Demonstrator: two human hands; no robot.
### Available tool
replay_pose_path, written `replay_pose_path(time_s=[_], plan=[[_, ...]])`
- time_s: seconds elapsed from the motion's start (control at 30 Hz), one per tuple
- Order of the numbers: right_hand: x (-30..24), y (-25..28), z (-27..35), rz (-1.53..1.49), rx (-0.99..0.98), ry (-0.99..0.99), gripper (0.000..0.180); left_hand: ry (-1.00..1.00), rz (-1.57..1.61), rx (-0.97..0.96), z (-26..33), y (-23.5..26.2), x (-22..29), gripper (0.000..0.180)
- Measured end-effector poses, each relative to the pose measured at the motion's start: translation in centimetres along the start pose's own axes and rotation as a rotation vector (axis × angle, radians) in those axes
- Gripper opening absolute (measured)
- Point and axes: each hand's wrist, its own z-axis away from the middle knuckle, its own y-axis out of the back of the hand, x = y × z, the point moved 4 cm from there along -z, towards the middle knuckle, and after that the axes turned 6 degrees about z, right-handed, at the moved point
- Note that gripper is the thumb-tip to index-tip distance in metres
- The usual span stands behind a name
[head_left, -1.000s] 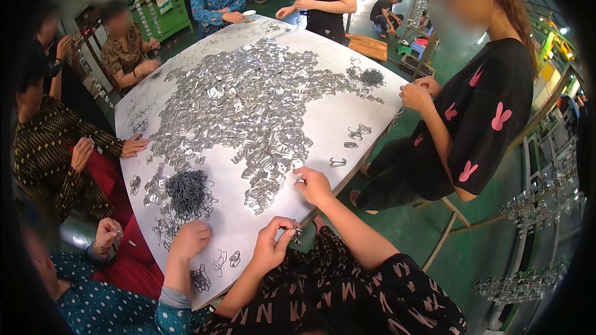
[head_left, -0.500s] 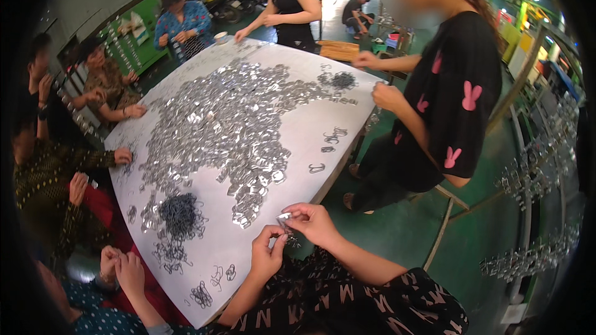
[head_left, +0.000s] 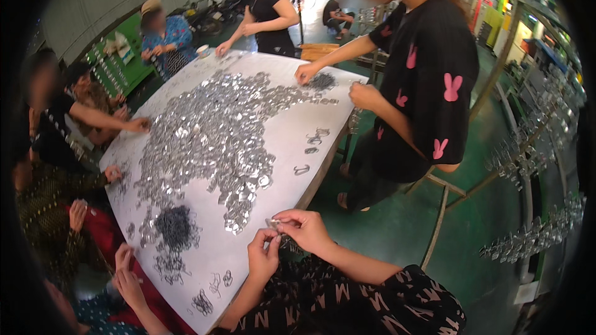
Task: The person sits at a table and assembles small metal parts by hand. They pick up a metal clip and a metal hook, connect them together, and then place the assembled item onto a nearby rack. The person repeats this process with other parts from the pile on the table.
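Over the near edge of the white table (head_left: 292,142), my two hands meet. Between them is a small shiny metal piece (head_left: 272,224), partly covered by fingertips. My right hand (head_left: 305,231) pinches it from the right, thumb and forefinger together. Just below, my left hand (head_left: 263,255) has its thumb and fingertips closed at the lower side of the same piece. More thin metal bits (head_left: 292,247) hang under my hands, too blurred to name. Nearest on the table are a broad heap of flat silver metal pieces (head_left: 205,130) and a pile of dark wire hooks (head_left: 176,227).
Loose wire hooks (head_left: 202,303) lie at the near corner, others (head_left: 313,139) along the right side. A co-worker in a black top (head_left: 428,87) stands at the right; several more line the left and far sides. Racks of hanging metal parts (head_left: 534,229) stand at far right.
The view has shifted slightly. My hands have drawn closer around the metal piece. The co-worker at the right has reached one hand to the far pile of hooks; a left-side co-worker reaches over the table.
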Motion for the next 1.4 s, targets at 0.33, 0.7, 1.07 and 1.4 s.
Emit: replay_pose_path(time_s=[0.33, 0.7, 1.07, 1.4], plan=[[0.7, 0.3, 1.2, -0.123, 0.081, -0.011, 0.016, -0.066, -0.545, 0.230, -1.8, 5.0, -3.6, 0.052], [0.3, -1.1, 1.4, -0.037, 0.029, 0.028, 0.015, 0.071, -0.859, 0.136, -8.5, 4.5, -9.3, 0.071], [1.7, -1.9, 1.3, -0.031, -0.036, -0.022, 0.015, 0.334, -0.910, 0.739, -5.6, 25.1, -5.9, 0.067], [1.6, -1.2, 0.2, 0.003, -0.001, 0.055, 0.017, -0.089, -0.709, 0.717, -5.9, 24.3, -1.5, 0.044]])
